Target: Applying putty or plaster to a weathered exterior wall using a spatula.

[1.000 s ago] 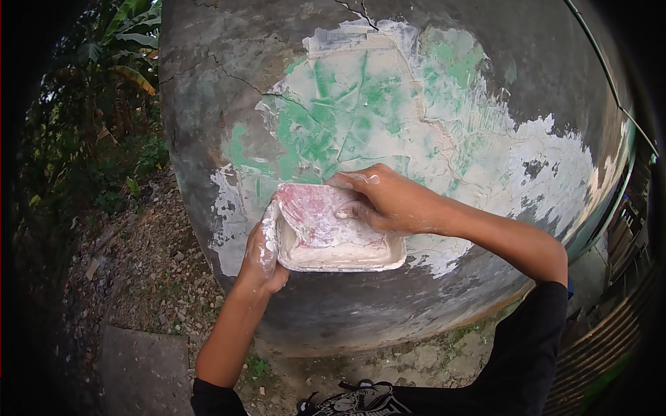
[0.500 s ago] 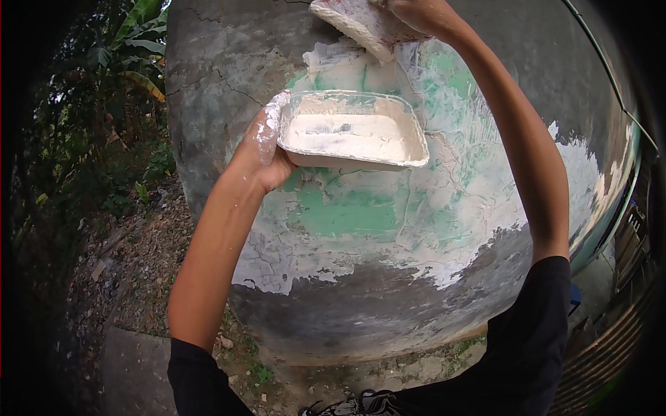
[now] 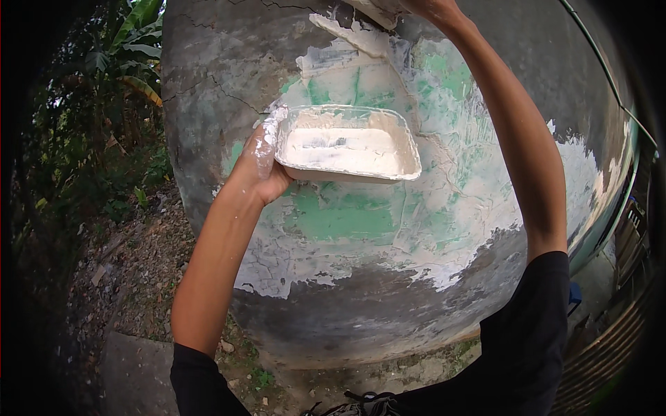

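My left hand (image 3: 267, 163), smeared with white paste, grips the left end of a clear plastic tub (image 3: 350, 177). Cream-white putty (image 3: 340, 147) coats its bottom and sides. At the top edge, my right hand (image 3: 431, 7) is closed on a flat, putty-covered spreader (image 3: 377, 11) pressed against or close to the wall; most of the fingers and the tool are cut off by the frame. Just below the spreader, a thick ridge of putty (image 3: 350, 35) lies on the wall. Around the tub, the wall (image 3: 347, 215) carries patches of green paint and pale putty.
Bare grey plaster (image 3: 215, 62) with cracks surrounds the patched area. Stony ground (image 3: 139, 270) and plants (image 3: 132, 62) lie to the left, with a concrete slab (image 3: 139, 367) below. A thin pipe (image 3: 603, 55) and corrugated sheets (image 3: 610, 353) are at the right.
My right hand and the spreader have moved up, leaving a ridge of putty on the wall. The tub in my left hand sits slightly lower in view.
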`<state>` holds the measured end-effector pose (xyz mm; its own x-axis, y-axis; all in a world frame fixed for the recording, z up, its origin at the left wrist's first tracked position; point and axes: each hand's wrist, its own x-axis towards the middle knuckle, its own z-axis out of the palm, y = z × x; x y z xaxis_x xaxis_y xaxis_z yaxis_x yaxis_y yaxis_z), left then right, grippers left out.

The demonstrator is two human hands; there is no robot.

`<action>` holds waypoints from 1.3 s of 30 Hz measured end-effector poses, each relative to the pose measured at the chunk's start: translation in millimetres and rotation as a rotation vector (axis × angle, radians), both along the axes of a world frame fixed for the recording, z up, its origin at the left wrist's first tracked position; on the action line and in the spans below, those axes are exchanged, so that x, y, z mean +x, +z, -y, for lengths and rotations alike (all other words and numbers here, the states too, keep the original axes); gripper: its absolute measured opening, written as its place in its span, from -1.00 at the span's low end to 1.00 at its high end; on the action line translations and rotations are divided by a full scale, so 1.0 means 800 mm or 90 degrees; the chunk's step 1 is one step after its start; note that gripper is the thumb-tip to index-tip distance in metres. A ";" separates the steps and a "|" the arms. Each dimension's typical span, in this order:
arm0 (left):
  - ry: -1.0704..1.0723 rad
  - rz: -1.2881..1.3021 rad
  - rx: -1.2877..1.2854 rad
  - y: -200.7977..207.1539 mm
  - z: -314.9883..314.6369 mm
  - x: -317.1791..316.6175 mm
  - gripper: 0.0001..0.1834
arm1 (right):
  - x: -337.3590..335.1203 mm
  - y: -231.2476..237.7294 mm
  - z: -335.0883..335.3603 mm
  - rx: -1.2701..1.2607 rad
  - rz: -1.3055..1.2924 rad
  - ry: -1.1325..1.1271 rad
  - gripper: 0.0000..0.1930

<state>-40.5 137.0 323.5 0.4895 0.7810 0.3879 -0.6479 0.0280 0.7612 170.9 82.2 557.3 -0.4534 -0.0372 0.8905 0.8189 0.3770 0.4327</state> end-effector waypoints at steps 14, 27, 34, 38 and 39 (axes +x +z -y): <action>0.008 -0.016 -0.028 -0.010 0.011 0.008 -0.53 | -0.001 -0.049 0.006 -0.052 0.135 -0.085 -0.76; 0.018 0.000 -0.047 -0.012 0.012 -0.004 -0.54 | -0.030 -0.011 0.010 -0.119 0.100 0.090 -0.80; 0.013 -0.016 -0.040 -0.010 0.024 -0.002 -0.51 | -0.029 -0.013 -0.029 -0.074 0.075 0.029 -0.83; 0.032 -0.021 -0.039 -0.012 0.027 0.000 -0.51 | -0.025 0.004 -0.040 -0.119 0.063 0.007 -0.84; 0.038 -0.020 -0.041 -0.013 0.026 -0.002 -0.51 | -0.028 0.011 -0.044 -0.107 0.071 -0.007 -0.84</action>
